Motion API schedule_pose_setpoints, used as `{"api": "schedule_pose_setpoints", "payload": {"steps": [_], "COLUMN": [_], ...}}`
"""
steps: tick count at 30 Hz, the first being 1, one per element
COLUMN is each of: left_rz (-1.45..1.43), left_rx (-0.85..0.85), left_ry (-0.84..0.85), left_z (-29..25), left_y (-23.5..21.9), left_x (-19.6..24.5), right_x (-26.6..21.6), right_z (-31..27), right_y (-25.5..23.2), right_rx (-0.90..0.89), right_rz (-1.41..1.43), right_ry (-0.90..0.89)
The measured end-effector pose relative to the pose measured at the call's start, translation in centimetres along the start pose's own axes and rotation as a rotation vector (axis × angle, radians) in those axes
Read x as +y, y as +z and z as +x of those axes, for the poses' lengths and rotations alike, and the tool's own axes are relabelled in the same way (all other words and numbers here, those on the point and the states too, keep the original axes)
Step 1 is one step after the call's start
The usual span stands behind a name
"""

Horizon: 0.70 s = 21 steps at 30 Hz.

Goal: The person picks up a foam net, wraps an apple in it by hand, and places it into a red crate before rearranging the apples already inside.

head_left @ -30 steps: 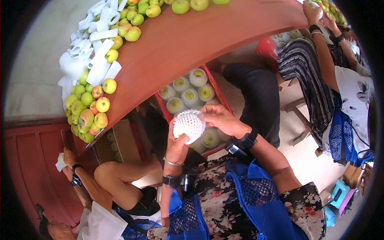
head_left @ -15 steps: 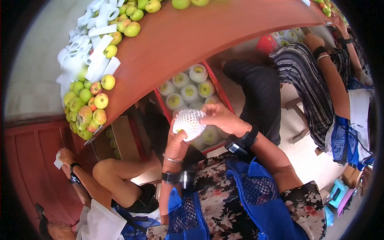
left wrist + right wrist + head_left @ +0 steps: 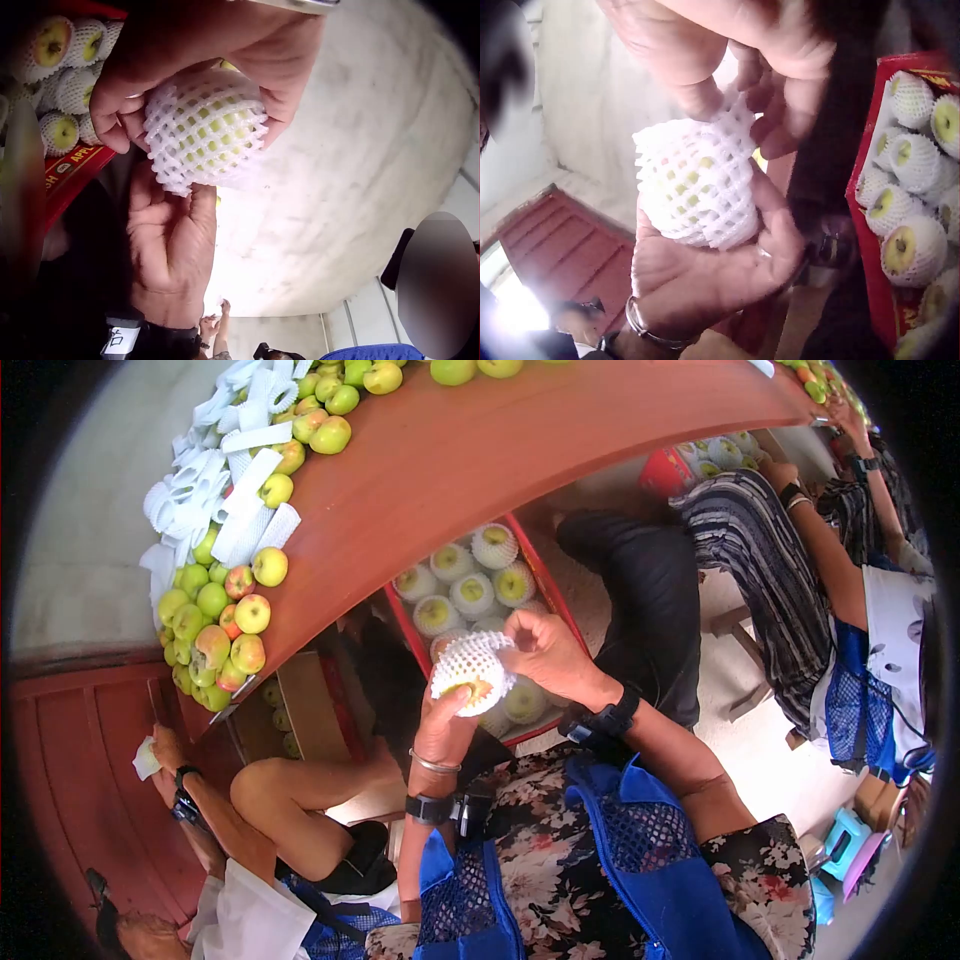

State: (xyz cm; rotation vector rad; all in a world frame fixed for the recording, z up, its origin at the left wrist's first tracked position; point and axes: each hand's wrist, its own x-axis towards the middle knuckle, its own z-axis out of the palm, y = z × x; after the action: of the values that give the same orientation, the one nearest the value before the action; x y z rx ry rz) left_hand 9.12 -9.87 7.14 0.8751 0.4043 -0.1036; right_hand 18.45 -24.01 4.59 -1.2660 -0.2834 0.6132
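An apple in a white foam net (image 3: 470, 672) is held between both hands, above a red box. My left hand (image 3: 443, 728) grips it from below and the side, thumb on the front. With its fingertips my right hand (image 3: 560, 660) pinches the edge of the net. In the left wrist view the net (image 3: 206, 135) covers most of the green apple, and the right hand (image 3: 172, 251) is at its lower edge. The right wrist view shows the left hand (image 3: 712, 277) cupped under the netted apple (image 3: 697, 180).
Netted apples (image 3: 472, 593) fill the red box (image 3: 542, 570) below the hands. Loose apples (image 3: 212, 645) and white foam nets (image 3: 240, 510) lie on the brown table (image 3: 420, 460). Other people sit at both sides, near another box of apples (image 3: 725, 452).
The netted apple has turned slightly in the left hand, showing more of its end. The right fingers have shifted a little along the net. At right, the neighbour's arm has moved down from the table.
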Motion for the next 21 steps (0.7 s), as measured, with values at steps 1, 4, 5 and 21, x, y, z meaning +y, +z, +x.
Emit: {"api": "schedule_pose_setpoints", "payload": {"steps": [1,4,5,21], "left_rz": [-0.002,-0.002,0.0,0.281], "left_rx": [-0.007,0.008,0.019,0.439], "left_ry": [-0.002,-0.005,-0.005,0.164], "left_z": [0.0,-0.1,-0.2,0.2], "left_y": [0.1,0.0,-0.1,1.5], "left_x": [0.1,0.1,0.0,-1.4], "right_x": [0.1,-1.5,-2.1,-1.8], "right_z": [-0.1,-0.5,-0.6,0.0], "right_y": [0.2,0.4,0.5,1.4], "right_rx": [0.029,0.12,0.151,0.062], "right_rz": [-0.061,-0.353,-0.468,-1.018], "right_ry": [-0.041,-0.209,-0.273,-0.512]}}
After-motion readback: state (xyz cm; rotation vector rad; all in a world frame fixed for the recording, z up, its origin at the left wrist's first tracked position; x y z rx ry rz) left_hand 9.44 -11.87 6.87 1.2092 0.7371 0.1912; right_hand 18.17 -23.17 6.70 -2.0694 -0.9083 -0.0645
